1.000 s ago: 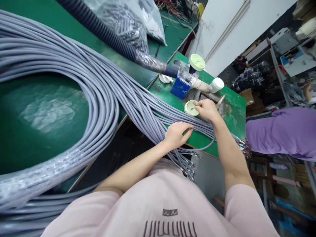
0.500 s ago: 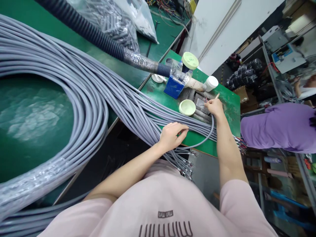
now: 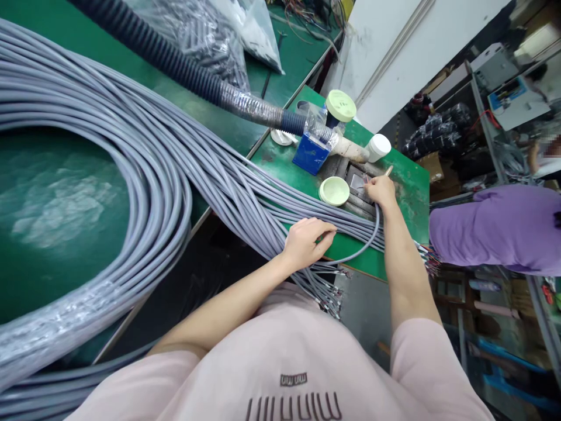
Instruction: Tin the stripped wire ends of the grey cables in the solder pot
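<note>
My right hand (image 3: 380, 192) is closed on the end of a grey cable (image 3: 376, 234), with its thin wire ends over a small square metal pot (image 3: 357, 181) with a shiny silvery surface. From the hand, this cable curves down and back toward my left hand. Pale and narrow, something sticks up behind my right hand; I cannot tell what. My left hand (image 3: 307, 241) lies over the bundle of grey cables (image 3: 263, 216), fingers stretched forward and thumb apart. A pale green round dish (image 3: 334, 192) stands just left of the pot.
A ribbed hose (image 3: 184, 70) runs to a nozzle above the pot, beside a blue box (image 3: 310, 155). Behind are a green-lidded jar (image 3: 340, 106) and a white cup (image 3: 379, 147). Coiled cables fill the left. A person in purple (image 3: 495, 231) is at right.
The view has shifted very slightly. My right hand stays at the pot with the cable end, and my left hand keeps its place on the bundle.
</note>
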### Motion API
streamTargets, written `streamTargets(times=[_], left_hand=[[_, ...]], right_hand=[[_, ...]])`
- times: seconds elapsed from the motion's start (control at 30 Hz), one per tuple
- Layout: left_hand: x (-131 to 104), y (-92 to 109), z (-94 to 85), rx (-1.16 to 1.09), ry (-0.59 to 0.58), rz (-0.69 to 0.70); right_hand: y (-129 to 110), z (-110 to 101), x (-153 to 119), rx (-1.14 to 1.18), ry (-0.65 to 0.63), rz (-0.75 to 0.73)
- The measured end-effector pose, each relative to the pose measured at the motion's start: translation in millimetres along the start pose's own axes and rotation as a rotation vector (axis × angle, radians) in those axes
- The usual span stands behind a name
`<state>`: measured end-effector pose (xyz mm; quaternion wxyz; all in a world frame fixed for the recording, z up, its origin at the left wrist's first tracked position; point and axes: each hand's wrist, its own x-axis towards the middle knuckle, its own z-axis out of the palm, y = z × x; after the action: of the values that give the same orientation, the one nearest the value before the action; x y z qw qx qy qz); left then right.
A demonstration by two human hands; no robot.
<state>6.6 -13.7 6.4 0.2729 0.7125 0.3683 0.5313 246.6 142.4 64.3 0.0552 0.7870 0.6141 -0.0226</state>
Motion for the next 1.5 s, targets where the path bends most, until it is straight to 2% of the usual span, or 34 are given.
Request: streamTargets(times=[0.53, 0.7, 0.83, 1.03, 1.13, 1.23, 1.33, 1.4, 1.5], left_hand=[[0, 0, -0.6, -0.001, -0.011, 0.005], [0, 0, -1.2, 0.002, -0.015, 0.002], [0, 1, -0.8, -0.002, -0.007, 0.010], [0, -2, -1.1, -0.047, -0.016, 0.024], [0, 2, 1.1, -0.217, 0.004, -0.051], [-5, 14, 10.5, -0.601, 0.019, -0.337], [-14, 30, 24.8, -1.012, 0.044, -0.604], [-18, 38, 32.7, -1.129, 0.089, -0.668], [-18, 44, 37.0, -1.094, 0.169, -0.649]], right_hand=[[-1, 2, 2, 0.017, -0.009, -0.012], [2, -4, -5, 0.123, 0.043, -0.020], [5, -19, -45, 0.355, 0.143, -0.159], [-8, -40, -152, 0.678, 0.297, -0.362], [-20, -40, -192, 0.800, 0.350, -0.387], [-29, -31, -212, 0.901, 0.343, -0.382], [-36, -19, -220, 0.979, 0.301, -0.380], [-39, -13, -222, 1.026, 0.260, -0.359], [-41, -8, -224, 1.102, 0.171, -0.290]])
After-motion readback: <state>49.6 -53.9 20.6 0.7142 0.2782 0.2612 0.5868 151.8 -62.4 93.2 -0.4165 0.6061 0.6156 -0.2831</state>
